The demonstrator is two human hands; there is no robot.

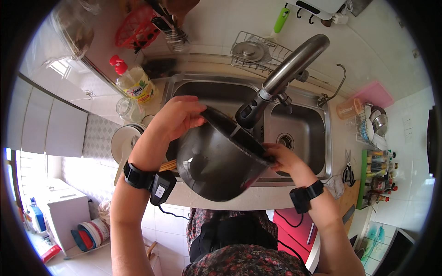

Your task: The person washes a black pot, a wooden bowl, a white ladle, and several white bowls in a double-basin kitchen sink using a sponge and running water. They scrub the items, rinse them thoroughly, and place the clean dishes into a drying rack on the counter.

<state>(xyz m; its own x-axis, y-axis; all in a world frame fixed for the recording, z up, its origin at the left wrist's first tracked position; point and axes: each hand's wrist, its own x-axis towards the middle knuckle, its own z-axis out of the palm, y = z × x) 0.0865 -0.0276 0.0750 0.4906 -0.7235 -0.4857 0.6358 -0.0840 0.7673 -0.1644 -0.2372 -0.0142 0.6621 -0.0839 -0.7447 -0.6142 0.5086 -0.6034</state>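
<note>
A dark, deep round pot (217, 160) is tilted over the front edge of the stainless steel sink (329, 151), its mouth facing away from me towards the tap. My left hand (184, 115) grips its rim at the far left, thumb and fingers on either side. On the right, my right hand (281, 157) holds the opposite end of the rim. The tap's black spray head (247, 115) hangs just beyond the rim. What the pot holds inside is hidden from view. Light-brown chopsticks (168, 166) show partly behind its left side.
Stacked plates (121, 141), a glass jar (127, 108) and a yellow OMO bottle (138, 86) stand left of the sink. A wire rack (272, 57) sits behind it. Scissors (348, 172) and a cloth (334, 186) lie at right, near a green-edged bottle rack (363, 179).
</note>
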